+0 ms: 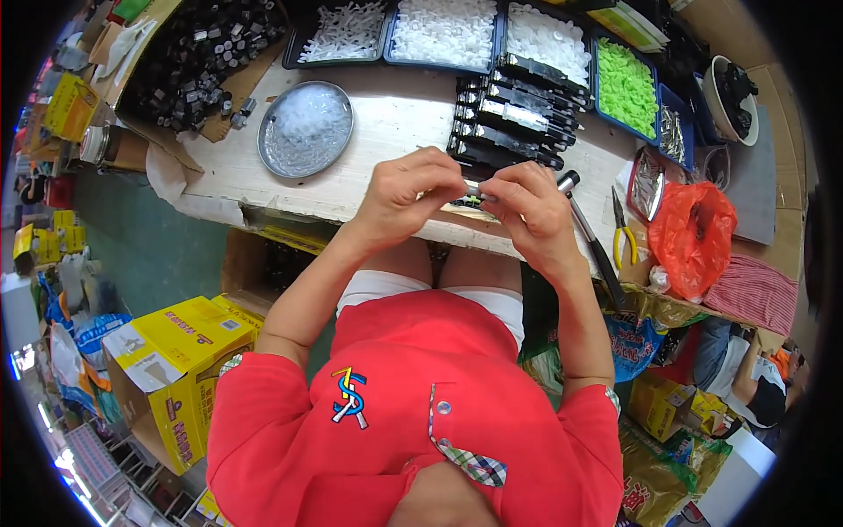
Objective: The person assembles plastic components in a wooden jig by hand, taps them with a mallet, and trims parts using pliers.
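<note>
Above the table's front edge, my left hand [406,191] and my right hand [536,209] meet with fingertips pinched. Between them they grip a small greyish part [472,190], mostly covered by the fingers, so its kind does not show. Just beyond the hands lies a row of long black plastic assemblies [511,114], stacked side by side. A hammer [590,230] with a dark handle rests right beside my right hand. Farther right are pliers [624,235] with yellow grips. Left of my left hand sits a round metal dish [270,151] holding a whitish translucent mass.
Along the back stand trays of white parts [445,33] and bright green parts [627,86]. A box of black pieces [200,61] is at far left. To the right lie a red plastic bag [692,237], a striped cloth [752,294] and a white bowl [724,97]. Another person [746,373] sits at lower right.
</note>
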